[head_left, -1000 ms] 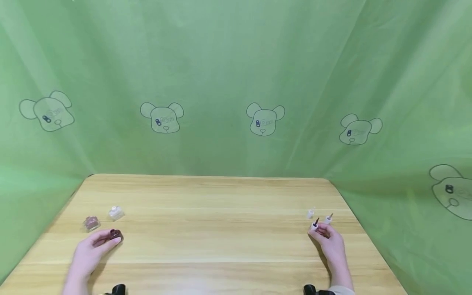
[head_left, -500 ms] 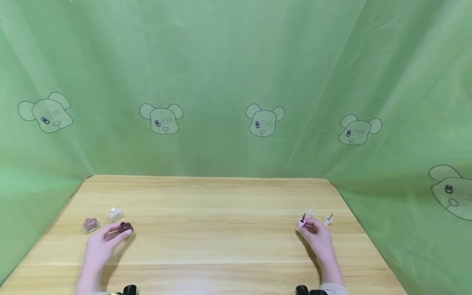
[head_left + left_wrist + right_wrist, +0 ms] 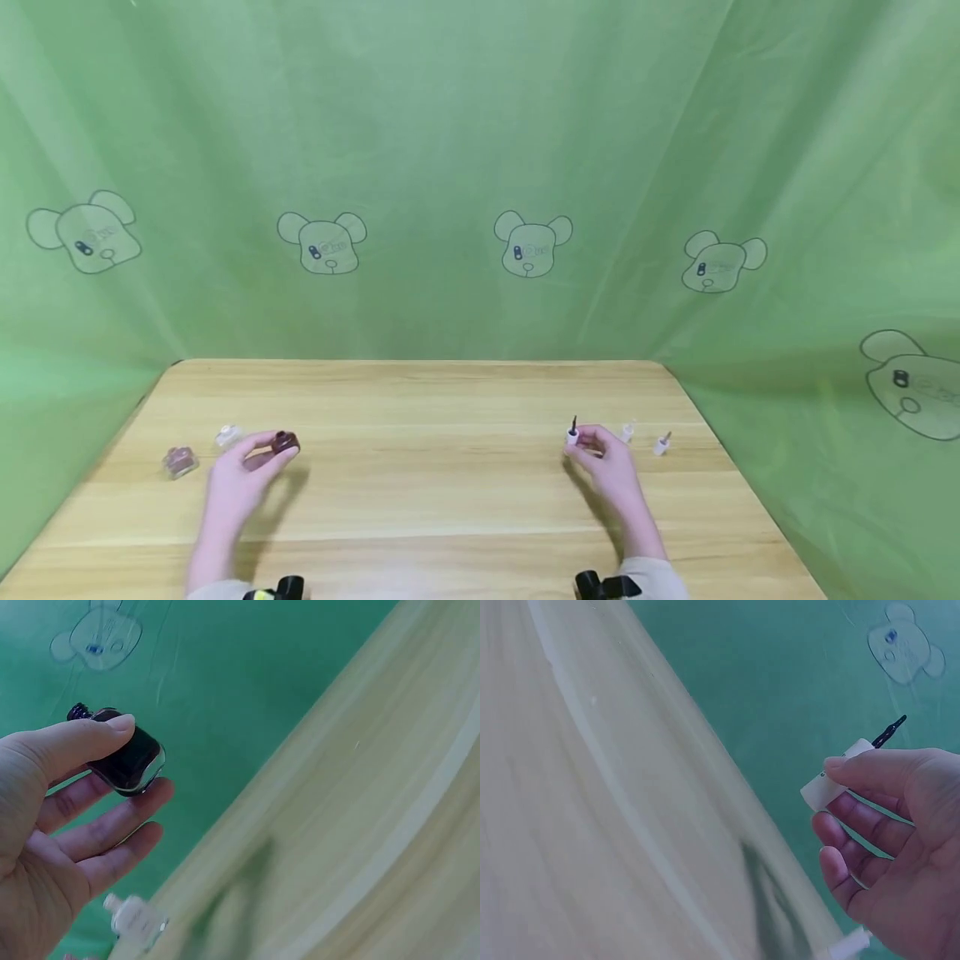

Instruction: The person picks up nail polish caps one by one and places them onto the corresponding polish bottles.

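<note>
My left hand pinches a dark red nail polish bottle between thumb and fingers, its threaded neck uncovered. The bottle is raised above the table, with a shadow below it. On the other side, my right hand holds a white nail polish cap between thumb and fingers. A dark-coated brush points up out of this cap. Both hands are over the table, well apart from each other.
Left on the wooden table stand a mauve polish bottle and a clear-white one, both uncapped. Two white caps with brushes up stand at right, a pale-brushed cap and a brown-brushed cap. Green cloth hangs behind.
My left hand has lifted the dark red bottle and carried it right. My right hand has brought the white cap left, away from the two standing caps. The hands are closer together.
</note>
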{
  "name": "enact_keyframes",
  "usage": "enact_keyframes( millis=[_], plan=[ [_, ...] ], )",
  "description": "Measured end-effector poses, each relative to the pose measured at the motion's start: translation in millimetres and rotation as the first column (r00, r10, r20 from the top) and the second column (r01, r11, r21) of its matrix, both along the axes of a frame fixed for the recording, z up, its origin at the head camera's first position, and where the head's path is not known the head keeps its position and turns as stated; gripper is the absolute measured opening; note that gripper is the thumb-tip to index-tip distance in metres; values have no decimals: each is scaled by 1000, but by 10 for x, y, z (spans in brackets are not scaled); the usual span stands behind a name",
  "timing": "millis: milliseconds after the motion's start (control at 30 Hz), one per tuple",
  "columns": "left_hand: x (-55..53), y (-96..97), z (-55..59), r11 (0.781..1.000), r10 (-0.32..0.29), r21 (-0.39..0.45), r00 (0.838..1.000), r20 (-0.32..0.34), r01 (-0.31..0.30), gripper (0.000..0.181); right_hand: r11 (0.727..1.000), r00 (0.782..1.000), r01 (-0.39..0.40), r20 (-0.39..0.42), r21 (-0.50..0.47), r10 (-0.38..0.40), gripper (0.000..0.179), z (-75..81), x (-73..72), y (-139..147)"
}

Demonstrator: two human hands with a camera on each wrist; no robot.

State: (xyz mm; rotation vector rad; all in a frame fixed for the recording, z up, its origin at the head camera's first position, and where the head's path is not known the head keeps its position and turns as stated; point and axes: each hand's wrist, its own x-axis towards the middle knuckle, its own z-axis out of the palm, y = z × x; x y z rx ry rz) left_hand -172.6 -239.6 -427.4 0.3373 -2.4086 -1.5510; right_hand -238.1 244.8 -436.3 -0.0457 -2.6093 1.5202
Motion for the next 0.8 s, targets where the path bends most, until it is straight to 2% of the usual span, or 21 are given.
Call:
enact_keyframes(
  millis=[167,367,567,800],
  plan=[
    [-90,192,31,1000,-19,18,999,-37,19,41,999,999,-48,3,1,48,30,46,-61,-143],
    [-239,448,-17,998,-34,59,998,-55,37,38,996,996,-85,-21,-1,85,26,91,-169,-338],
    [-395,713,-84,992,-39,111,992,-121,53,34,996,995,-89,-44,-21,88,26,120,-252,-515],
    [-494,1035,-98,980,-38,188,986,-163,69,34,996,994,-82,-78,-23,80,23,124,-274,-730]
  ],
)
